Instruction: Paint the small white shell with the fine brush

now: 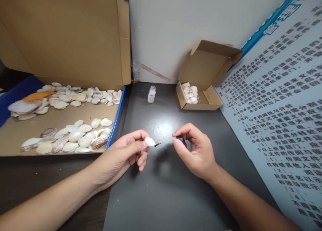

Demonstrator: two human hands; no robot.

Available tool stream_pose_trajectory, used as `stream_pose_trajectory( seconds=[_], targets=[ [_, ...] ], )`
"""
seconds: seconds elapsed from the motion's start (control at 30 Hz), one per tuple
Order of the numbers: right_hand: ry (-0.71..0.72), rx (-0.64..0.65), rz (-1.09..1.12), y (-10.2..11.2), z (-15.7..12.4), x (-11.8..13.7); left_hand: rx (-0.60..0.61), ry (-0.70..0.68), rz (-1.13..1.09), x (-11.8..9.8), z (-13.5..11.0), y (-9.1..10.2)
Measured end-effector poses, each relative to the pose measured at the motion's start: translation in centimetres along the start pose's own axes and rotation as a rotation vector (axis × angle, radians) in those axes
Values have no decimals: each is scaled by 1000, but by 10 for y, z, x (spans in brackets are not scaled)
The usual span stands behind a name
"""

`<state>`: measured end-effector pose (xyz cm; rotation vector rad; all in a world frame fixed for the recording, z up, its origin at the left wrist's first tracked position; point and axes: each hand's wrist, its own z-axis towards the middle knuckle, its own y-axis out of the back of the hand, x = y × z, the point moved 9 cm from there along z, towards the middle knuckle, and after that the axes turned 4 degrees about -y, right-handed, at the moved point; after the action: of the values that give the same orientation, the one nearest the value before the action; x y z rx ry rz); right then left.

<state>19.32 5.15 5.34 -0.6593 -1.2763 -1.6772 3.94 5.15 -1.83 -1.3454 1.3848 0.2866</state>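
left hand [127, 150]: thumb-and-finger pinch on white shell [150, 142], near side of bottle [151, 94] | right hand [197, 152]: fingers closed round black-capped brush [180, 138], tip at shell's edge, contact unclear | bottle uncapped, upright | small box [201, 106] right of bottle | large box [62, 116] left of bottle, shells inside

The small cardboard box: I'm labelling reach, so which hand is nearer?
Right. The right hand, holding a black cap, is in front of the small cardboard box; the left hand, pinching a white shell, is farther away, in front and to the box's left.
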Motion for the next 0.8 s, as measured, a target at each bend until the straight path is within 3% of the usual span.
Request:
stream_pose_trajectory(
  seconds=[0.53, 0.8],
  targets=[
    [-3, 27, 26, -3, 0, 1, 12, 0, -16, 0, 1, -1],
    [-11, -20, 54, 1, 0, -1, 17, -4, 6, 2, 1, 0]
  ],
)
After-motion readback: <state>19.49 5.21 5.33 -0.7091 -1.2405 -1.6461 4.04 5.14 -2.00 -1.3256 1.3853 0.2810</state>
